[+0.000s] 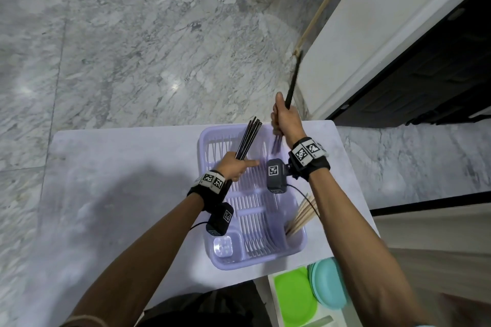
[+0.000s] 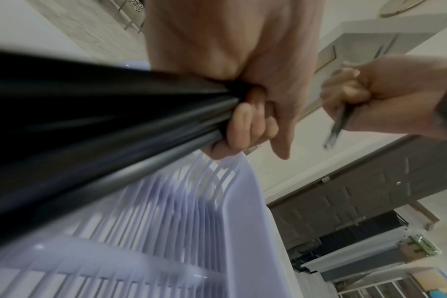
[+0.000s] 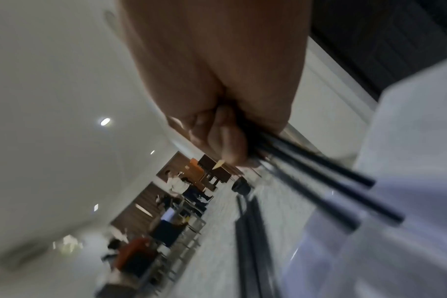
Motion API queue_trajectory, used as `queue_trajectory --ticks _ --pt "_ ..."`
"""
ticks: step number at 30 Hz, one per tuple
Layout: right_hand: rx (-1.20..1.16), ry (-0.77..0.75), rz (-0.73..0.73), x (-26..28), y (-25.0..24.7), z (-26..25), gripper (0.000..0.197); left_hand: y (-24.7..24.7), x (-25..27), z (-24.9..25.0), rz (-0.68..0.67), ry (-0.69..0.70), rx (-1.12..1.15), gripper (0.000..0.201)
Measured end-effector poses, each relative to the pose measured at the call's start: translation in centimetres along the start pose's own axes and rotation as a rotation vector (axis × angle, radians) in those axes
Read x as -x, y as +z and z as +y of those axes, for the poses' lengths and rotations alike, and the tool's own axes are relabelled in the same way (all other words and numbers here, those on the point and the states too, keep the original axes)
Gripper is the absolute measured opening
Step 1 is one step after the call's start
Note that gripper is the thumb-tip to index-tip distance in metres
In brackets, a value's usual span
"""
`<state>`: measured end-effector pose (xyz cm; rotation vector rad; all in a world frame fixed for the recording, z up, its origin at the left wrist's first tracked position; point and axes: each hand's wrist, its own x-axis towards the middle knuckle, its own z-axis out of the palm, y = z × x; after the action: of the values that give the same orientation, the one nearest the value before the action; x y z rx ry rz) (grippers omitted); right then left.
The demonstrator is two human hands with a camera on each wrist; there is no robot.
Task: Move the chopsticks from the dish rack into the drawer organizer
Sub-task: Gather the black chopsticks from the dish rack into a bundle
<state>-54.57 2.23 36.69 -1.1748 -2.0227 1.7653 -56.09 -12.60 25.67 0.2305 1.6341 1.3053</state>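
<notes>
A lilac plastic dish rack (image 1: 297, 243) sits on the pale table (image 1: 119, 180). My left hand (image 1: 235, 167) grips a bundle of black chopsticks (image 1: 248, 138) above the rack's far half, index finger pointing right. In the left wrist view that bundle (image 2: 102, 125) runs across the frame under the curled fingers (image 2: 245, 125). My right hand (image 1: 285, 119) holds another few black chopsticks (image 1: 293, 79) raised over the rack's far right corner, blurred by motion; they (image 3: 319, 177) stick out below the fist (image 3: 217, 131). Several wooden chopsticks (image 1: 303, 214) lean in the rack's near right corner.
An open drawer at the lower right holds a green plate (image 1: 295, 297) and teal plates (image 1: 329, 284). A clear cup (image 1: 224, 245) sits in the rack's near left compartment. A white cabinet (image 1: 372, 34) and dark door stand at the right. Marble floor lies beyond the table.
</notes>
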Motion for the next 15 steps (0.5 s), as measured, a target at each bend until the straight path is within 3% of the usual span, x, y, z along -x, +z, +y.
queue_trajectory --ticks 4,6,10,15 --pt "0.912 -0.3 -0.016 -1.2 -2.1 1.0 0.037 -0.8 0.3 0.3 -0.003 0.007 0.029 0.049" --pt "1.207 -0.396 -0.044 -1.3 -2.3 2.3 0.028 -1.1 0.5 0.7 0.003 0.01 0.037 0.052" --pt "1.477 -0.531 -0.157 -0.9 -1.8 4.5 0.03 -1.2 1.2 1.7 0.036 -0.003 0.069 0.058" --pt "1.579 -0.628 -0.271 -0.1 -1.3 5.9 0.023 -1.5 1.4 1.7 0.058 -0.01 0.142 0.066"
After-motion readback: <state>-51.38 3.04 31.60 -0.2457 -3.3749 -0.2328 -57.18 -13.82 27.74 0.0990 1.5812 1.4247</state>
